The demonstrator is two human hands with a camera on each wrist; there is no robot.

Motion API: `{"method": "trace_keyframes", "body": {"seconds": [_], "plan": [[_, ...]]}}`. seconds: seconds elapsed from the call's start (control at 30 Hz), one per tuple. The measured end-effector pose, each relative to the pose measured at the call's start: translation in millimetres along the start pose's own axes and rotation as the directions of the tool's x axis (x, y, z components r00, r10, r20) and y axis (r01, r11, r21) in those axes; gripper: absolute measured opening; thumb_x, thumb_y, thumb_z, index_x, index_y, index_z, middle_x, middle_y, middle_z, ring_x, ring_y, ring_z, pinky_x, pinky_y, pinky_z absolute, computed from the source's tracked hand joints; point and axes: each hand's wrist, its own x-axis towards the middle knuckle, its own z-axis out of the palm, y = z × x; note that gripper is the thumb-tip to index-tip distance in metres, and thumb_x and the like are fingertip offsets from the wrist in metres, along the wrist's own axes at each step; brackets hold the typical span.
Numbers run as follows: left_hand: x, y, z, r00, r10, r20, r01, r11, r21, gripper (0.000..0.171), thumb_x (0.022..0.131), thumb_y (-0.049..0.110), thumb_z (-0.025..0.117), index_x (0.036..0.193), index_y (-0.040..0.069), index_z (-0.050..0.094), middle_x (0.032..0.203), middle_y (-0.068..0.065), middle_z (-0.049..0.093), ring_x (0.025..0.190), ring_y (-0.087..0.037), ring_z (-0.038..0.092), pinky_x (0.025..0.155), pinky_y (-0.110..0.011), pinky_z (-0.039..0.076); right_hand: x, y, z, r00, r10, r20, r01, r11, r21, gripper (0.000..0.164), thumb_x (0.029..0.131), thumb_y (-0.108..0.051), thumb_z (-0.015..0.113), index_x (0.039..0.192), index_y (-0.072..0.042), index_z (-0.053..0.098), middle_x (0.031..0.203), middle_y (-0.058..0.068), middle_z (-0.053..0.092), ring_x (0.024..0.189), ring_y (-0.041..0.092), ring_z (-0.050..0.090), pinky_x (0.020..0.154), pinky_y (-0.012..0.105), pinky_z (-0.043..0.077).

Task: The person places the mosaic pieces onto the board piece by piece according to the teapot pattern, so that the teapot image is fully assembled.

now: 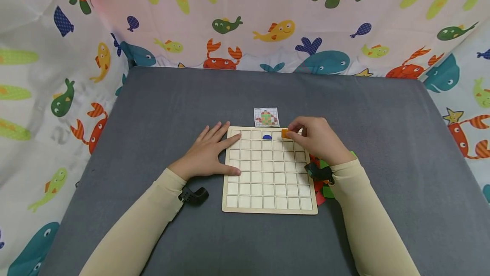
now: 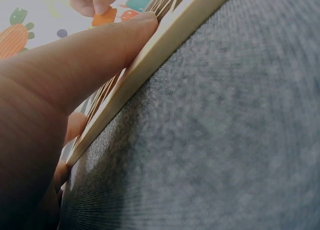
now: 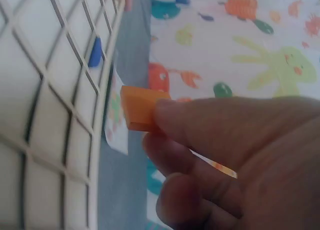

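A wooden grid board (image 1: 269,212) lies on the grey table, with a blue half-round piece (image 1: 267,137) in its top row. My left hand (image 1: 206,152) rests spread at the board's left edge, its thumb and index finger over the frame. In the left wrist view the thumb (image 2: 90,60) presses on the rim. My right hand (image 1: 317,138) pinches an orange square tile (image 3: 142,109) between thumb and fingertips, held over the board's top right part. The tile's lower edge shows in the right wrist view, tilted and clear of the grid.
A small pattern card (image 1: 266,117) with a coloured grid picture lies just beyond the board's top edge. Red and green pieces (image 1: 320,198) lie in a pile at the board's right side, partly hidden under my right wrist. A sea-animal curtain (image 1: 245,4) surrounds the table.
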Motion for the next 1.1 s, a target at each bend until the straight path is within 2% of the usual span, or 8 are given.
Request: {"method": "trace_keyframes", "body": {"seconds": [0.2, 0.43, 0.53, 0.8, 0.93, 1.1], "plan": [[-0.2, -0.3, -1.4, 1.000, 0.000, 0.003, 0.000, 1.000, -0.002, 0.111, 0.077, 0.090, 0.065, 0.167, 0.041, 0.023, 0.177, 0.001, -0.004, 0.163, -0.020, -0.009, 0.130, -0.046, -0.011, 6.0, -8.1, 17.5, 0.998, -0.055, 0.025, 0.054, 0.998, 0.037, 0.006, 0.099, -0.020, 0.077, 0.102, -0.015, 0.077, 0.091, 0.001, 0.073, 0.060, 0.018, 0.053, 0.056, 0.031, 0.045], [-1.0, -0.1, -1.9, 1.000, -0.004, 0.002, 0.004, 1.000, -0.008, 0.111, 0.077, 0.089, 0.066, 0.167, 0.040, 0.024, 0.178, 0.001, -0.003, 0.163, -0.021, -0.009, 0.130, -0.047, -0.011, 9.7, -8.4, 37.0, 0.996, -0.075, 0.039, 0.073, 0.995, 0.064, 0.006, 0.097, -0.023, 0.080, 0.099, -0.017, 0.077, 0.093, -0.002, 0.073, 0.066, 0.017, 0.057, 0.062, 0.033, 0.050], [-0.8, -0.3, -1.0, 1.000, -0.003, 0.000, 0.003, 1.000, -0.010, 0.111, 0.077, 0.090, 0.065, 0.167, 0.040, 0.024, 0.177, 0.001, -0.003, 0.163, -0.021, -0.008, 0.130, -0.048, -0.010, 10.3, -7.5, 44.2, 0.996, -0.077, 0.035, 0.076, 0.996, 0.046, 0.006, 0.097, -0.023, 0.080, 0.099, -0.017, 0.077, 0.094, -0.002, 0.074, 0.067, 0.016, 0.058, 0.062, 0.032, 0.051], [-0.4, 2.1, -2.4, 1.000, -0.011, 0.005, 0.011, 1.000, -0.005, 0.110, 0.077, 0.090, 0.065, 0.167, 0.041, 0.023, 0.177, 0.002, -0.003, 0.163, -0.019, -0.009, 0.130, -0.046, -0.011, 12.4, -7.8, 50.2, 0.994, -0.100, 0.037, 0.100, 0.995, -0.006, 0.005, 0.098, -0.019, 0.078, 0.100, -0.014, 0.078, 0.095, 0.000, 0.075, 0.076, 0.015, 0.063, 0.071, 0.033, 0.054], [-0.9, 3.5, -3.5, 1.000, -0.015, 0.007, 0.015, 1.000, -0.010, 0.111, 0.077, 0.088, 0.066, 0.167, 0.040, 0.024, 0.177, 0.001, -0.002, 0.163, -0.020, -0.009, 0.130, -0.047, -0.011, 13.1, -7.2, 51.5, 0.989, -0.138, 0.042, 0.141, 0.988, -0.057, 0.005, 0.098, -0.017, 0.078, 0.100, -0.013, 0.080, 0.096, 0.000, 0.075, 0.082, 0.015, 0.066, 0.076, 0.035, 0.057], [-0.5, 3.3, -3.4, 1.000, -0.014, 0.007, 0.014, 1.000, -0.011, 0.110, 0.078, 0.087, 0.067, 0.167, 0.039, 0.025, 0.177, 0.001, -0.002, 0.163, -0.021, -0.008, 0.130, -0.048, -0.011, 12.6, -7.3, 51.7, 0.987, -0.155, 0.042, 0.158, 0.985, -0.075, 0.005, 0.097, -0.015, 0.078, 0.100, -0.012, 0.082, 0.097, 0.001, 0.076, 0.082, 0.015, 0.066, 0.075, 0.035, 0.057]]}}
